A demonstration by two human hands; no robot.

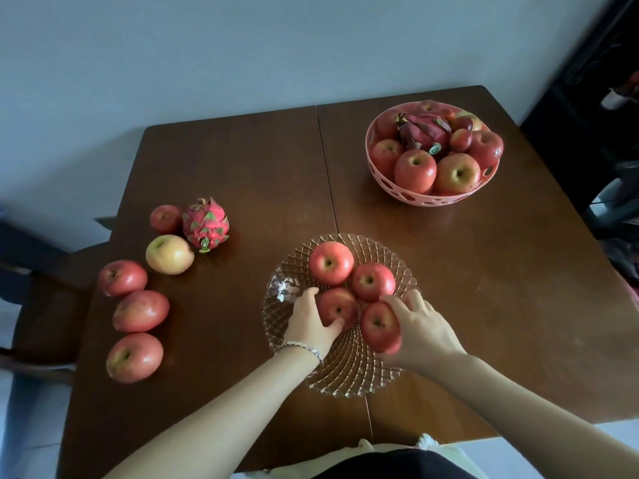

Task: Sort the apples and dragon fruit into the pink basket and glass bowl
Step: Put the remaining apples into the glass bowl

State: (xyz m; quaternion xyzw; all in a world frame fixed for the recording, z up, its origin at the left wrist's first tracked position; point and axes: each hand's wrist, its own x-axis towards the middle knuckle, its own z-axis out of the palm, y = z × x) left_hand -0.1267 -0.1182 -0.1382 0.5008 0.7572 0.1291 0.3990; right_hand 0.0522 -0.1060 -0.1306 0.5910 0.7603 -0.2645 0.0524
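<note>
Red apples (pixel 331 262), four in all, are at the clear cut-glass bowl (pixel 345 382), which stands near the front middle of the dark brown wooden worktop (pixel 242 160). The left hand (pixel 311 323) curls round the near-left apple (pixel 337 307) in the bowl. The right hand (pixel 425 330) grips the near-right apple (pixel 380 326) from its right side. The pink perforated plastic basket (pixel 415 198), far right, holds heaped red apples with a dark pink dragon fruit (pixel 423 131) on top. On the worktop's left lie a pink-and-green dragon fruit (pixel 205 224), a yellowish apple (pixel 169 254) and four loose red apples (pixel 141 311).
</note>
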